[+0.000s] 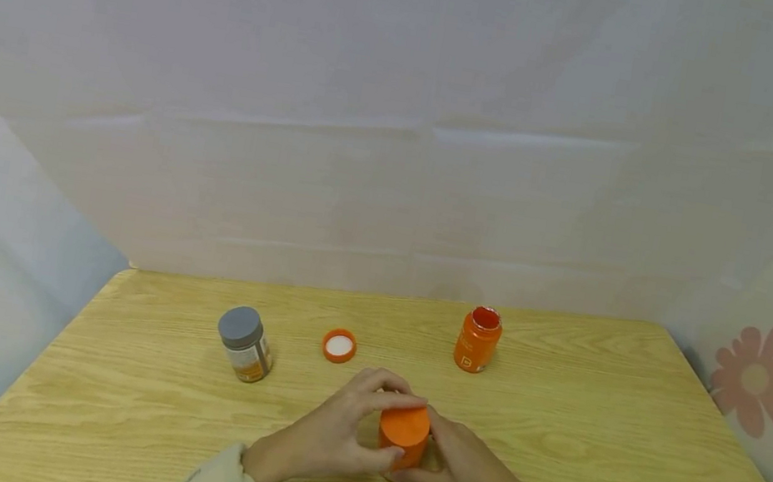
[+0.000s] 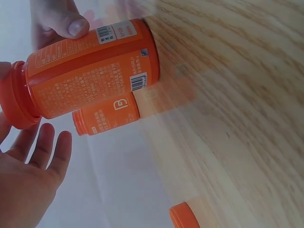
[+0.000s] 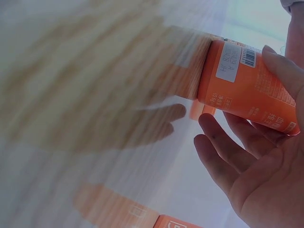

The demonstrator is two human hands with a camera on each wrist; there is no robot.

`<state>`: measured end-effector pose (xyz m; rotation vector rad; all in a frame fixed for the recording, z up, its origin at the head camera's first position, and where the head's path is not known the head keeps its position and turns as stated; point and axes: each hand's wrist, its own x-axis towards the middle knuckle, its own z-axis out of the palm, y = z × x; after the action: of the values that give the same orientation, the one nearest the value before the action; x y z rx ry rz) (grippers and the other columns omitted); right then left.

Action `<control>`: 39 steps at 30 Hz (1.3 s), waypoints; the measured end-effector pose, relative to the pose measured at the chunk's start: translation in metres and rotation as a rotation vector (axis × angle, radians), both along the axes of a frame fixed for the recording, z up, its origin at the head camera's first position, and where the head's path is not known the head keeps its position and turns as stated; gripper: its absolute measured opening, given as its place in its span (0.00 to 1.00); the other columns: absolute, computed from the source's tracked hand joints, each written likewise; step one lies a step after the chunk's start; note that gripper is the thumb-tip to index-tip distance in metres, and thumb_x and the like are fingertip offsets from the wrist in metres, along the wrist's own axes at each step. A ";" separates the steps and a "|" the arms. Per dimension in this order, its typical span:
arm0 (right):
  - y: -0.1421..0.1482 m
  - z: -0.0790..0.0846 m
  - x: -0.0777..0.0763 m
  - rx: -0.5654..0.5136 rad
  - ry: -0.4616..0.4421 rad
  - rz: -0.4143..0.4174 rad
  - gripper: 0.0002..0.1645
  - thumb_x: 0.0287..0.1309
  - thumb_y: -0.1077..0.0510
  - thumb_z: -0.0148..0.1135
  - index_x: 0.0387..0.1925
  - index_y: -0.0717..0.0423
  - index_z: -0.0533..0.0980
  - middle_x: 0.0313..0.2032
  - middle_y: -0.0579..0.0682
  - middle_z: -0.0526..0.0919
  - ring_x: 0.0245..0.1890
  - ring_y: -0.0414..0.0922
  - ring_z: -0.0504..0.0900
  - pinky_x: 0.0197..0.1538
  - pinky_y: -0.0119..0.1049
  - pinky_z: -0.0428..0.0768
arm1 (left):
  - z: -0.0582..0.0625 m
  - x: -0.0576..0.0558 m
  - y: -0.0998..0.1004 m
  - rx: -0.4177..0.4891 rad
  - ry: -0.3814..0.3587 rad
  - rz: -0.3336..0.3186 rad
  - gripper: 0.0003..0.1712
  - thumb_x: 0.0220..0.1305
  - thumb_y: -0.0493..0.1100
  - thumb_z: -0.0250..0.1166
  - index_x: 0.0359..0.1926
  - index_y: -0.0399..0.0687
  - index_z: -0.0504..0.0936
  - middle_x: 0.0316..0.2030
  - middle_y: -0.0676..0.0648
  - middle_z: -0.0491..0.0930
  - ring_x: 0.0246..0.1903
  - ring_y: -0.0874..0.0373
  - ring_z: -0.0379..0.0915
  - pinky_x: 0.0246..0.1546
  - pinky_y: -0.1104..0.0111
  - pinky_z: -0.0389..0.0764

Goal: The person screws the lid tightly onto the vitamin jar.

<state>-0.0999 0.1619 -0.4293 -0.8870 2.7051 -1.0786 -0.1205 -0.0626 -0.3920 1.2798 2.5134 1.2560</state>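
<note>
Head view: orange bottle (image 1: 404, 436) between hands (image 1: 343, 432) (image 1: 468, 466), cap (image 2: 20, 99) in left's grip, body (image 2: 90, 71) in right's.

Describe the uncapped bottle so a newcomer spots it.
On the wooden table, toward the far edge, right of the loose orange cap, stands the uncapped orange bottle. Unlike the held orange bottle and grey-lidded jar, its mouth is open.

The orange bottle (image 2: 95, 71), printed with pale text and barcodes, stood upright at the near middle of the wooden table (image 1: 126, 402). Left hand (image 1: 351, 429) gripped its orange cap (image 1: 405, 424), seated over the neck; right hand (image 1: 471, 472) held the body.
</note>
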 end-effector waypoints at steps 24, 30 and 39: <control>-0.002 -0.001 -0.001 -0.023 -0.051 -0.011 0.38 0.59 0.34 0.64 0.67 0.35 0.64 0.61 0.34 0.77 0.56 0.35 0.78 0.62 0.44 0.78 | -0.008 -0.003 -0.004 0.069 -0.063 0.016 0.32 0.59 0.50 0.73 0.64 0.57 0.73 0.57 0.54 0.74 0.52 0.63 0.67 0.55 0.61 0.76; -0.001 -0.002 0.000 -0.031 -0.047 0.000 0.38 0.59 0.34 0.63 0.67 0.35 0.63 0.60 0.34 0.77 0.57 0.35 0.78 0.62 0.44 0.78 | -0.009 -0.003 -0.006 0.074 -0.095 -0.017 0.31 0.63 0.44 0.69 0.66 0.57 0.71 0.63 0.51 0.75 0.57 0.61 0.68 0.57 0.61 0.75; 0.000 -0.001 -0.001 -0.024 -0.045 0.002 0.36 0.61 0.32 0.60 0.66 0.38 0.65 0.59 0.36 0.79 0.56 0.36 0.79 0.61 0.45 0.79 | -0.014 0.003 0.000 0.143 -0.217 0.051 0.39 0.58 0.48 0.74 0.68 0.57 0.67 0.61 0.51 0.74 0.57 0.62 0.68 0.58 0.63 0.74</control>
<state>-0.1005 0.1619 -0.4305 -0.8580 2.6597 -1.1186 -0.1179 -0.0628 -0.4065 1.0440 2.3550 1.5202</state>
